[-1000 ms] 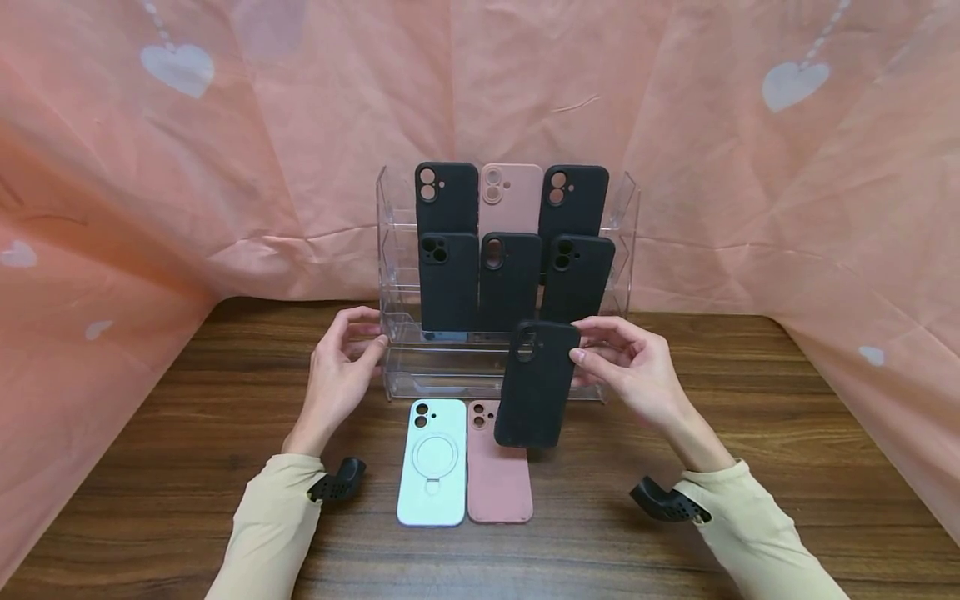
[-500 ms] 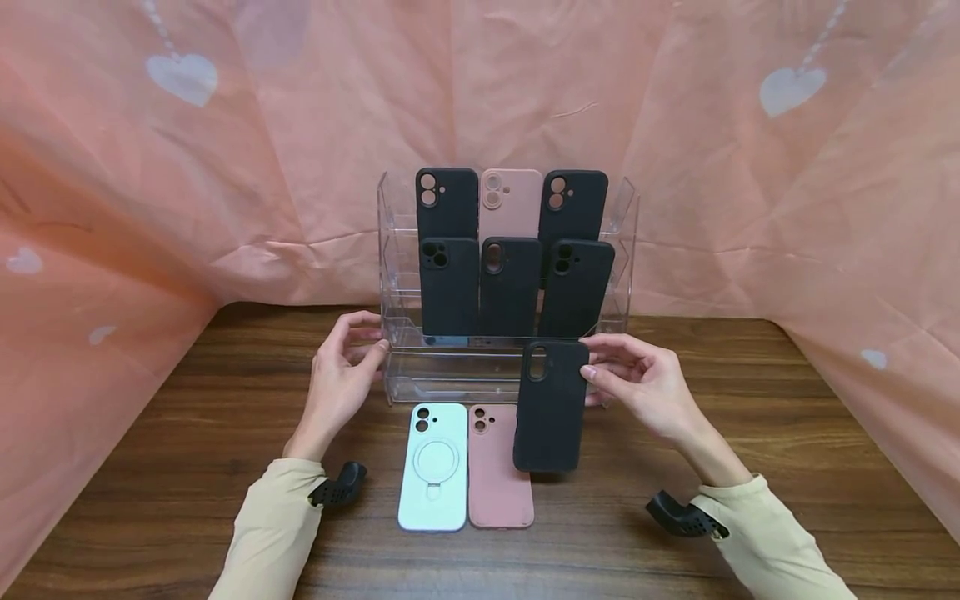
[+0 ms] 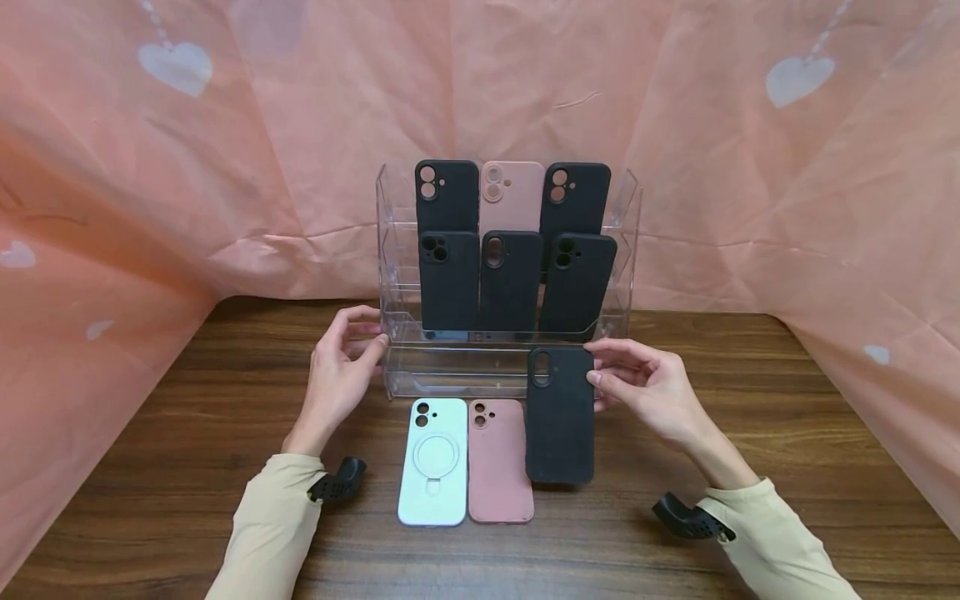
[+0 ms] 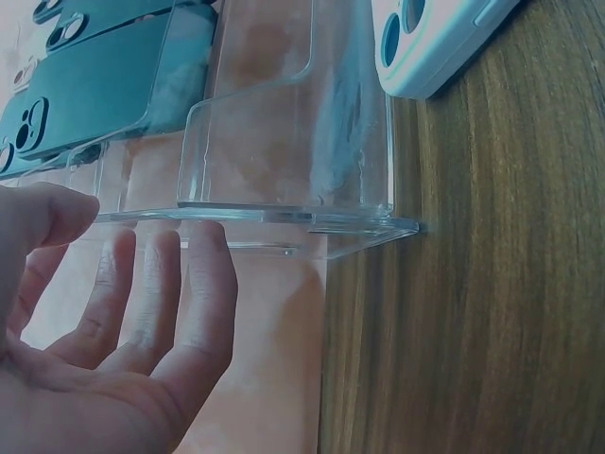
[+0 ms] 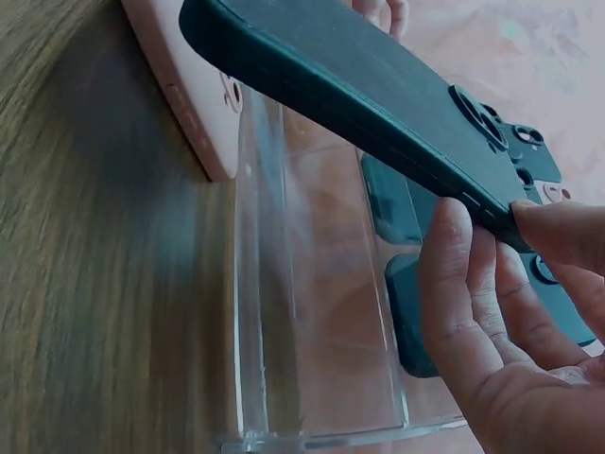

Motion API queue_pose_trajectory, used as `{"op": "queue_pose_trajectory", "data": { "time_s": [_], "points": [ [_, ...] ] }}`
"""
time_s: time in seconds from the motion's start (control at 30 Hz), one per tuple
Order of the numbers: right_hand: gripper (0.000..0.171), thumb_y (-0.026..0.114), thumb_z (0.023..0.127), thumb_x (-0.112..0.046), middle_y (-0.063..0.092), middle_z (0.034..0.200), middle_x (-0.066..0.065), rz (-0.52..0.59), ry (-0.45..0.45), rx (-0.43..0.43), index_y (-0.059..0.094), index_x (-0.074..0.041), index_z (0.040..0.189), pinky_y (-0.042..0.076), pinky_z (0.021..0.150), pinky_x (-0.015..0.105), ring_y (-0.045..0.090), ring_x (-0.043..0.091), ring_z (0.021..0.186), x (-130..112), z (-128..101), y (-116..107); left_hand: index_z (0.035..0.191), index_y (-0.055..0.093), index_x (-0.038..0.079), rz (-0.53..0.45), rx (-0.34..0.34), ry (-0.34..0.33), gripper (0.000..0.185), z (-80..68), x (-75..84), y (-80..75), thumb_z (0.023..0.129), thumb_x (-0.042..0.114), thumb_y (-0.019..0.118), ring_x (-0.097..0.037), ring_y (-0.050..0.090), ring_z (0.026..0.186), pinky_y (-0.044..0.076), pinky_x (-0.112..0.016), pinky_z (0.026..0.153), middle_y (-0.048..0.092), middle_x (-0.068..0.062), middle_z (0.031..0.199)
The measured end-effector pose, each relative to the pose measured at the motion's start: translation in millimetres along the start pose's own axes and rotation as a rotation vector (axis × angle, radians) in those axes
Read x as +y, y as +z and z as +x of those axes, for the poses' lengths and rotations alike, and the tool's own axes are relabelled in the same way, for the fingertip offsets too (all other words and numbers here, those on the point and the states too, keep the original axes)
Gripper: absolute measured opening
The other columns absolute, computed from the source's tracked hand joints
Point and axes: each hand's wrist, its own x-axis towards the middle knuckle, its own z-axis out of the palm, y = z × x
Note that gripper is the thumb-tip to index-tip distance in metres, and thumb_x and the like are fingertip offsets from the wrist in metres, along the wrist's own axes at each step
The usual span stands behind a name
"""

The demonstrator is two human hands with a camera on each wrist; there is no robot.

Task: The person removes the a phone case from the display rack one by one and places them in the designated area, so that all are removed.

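A black phone case [image 3: 559,417] is held in front of the clear acrylic rack [image 3: 450,387], tilted above the tabletop beside the pink case. My right hand [image 3: 648,392] pinches its upper right edge between thumb and fingers, as the right wrist view also shows. At the rack's left side panel, my left hand [image 3: 343,367] holds on with bent fingers and thumb at the edge. A white phone case [image 3: 432,462] with a ring stand and a pink phone case [image 3: 500,467] lie side by side before the rack.
Two tiers of the rack hold several upright cases, including a black case [image 3: 510,279] in the middle tier and a pink case [image 3: 512,196] on top. Pink curtain [image 3: 315,150] surrounds the wooden table [image 3: 187,450].
My right hand has moved the black case right and down, so it uncovers the pink case lying on the table. The left hand stays at the rack's side.
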Motion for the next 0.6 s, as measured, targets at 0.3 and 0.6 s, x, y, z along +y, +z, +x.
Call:
{"op": "queue_pose_trajectory", "data": {
  "time_s": [0.3,0.6],
  "points": [
    [0.033,0.068,0.091,0.009,0.073,0.097,-0.004,-0.006,0.053,-0.052,0.066,0.001,0.123,0.064,0.060,0.036,0.073,0.010,0.071,5.7,-9.2,-6.9,0.131,0.059,0.015,-0.015,-0.004,-0.002,0.035,1.4,1.2,-0.1,0.098,0.009,0.066,-0.035,0.073,0.102,0.066,-0.039,0.071,0.068,-0.017,0.120],
    [0.033,0.069,0.092,0.006,0.072,0.097,-0.003,-0.017,0.134,-0.070,0.064,0.002,0.125,0.064,0.062,0.040,0.073,0.008,0.078,13.1,-15.7,-9.4,0.132,0.058,0.015,-0.001,-0.007,0.000,0.035,1.2,0.6,-1.2,0.098,0.009,0.066,-0.035,0.073,0.102,0.066,-0.039,0.072,0.068,-0.017,0.120]
  ]
}}
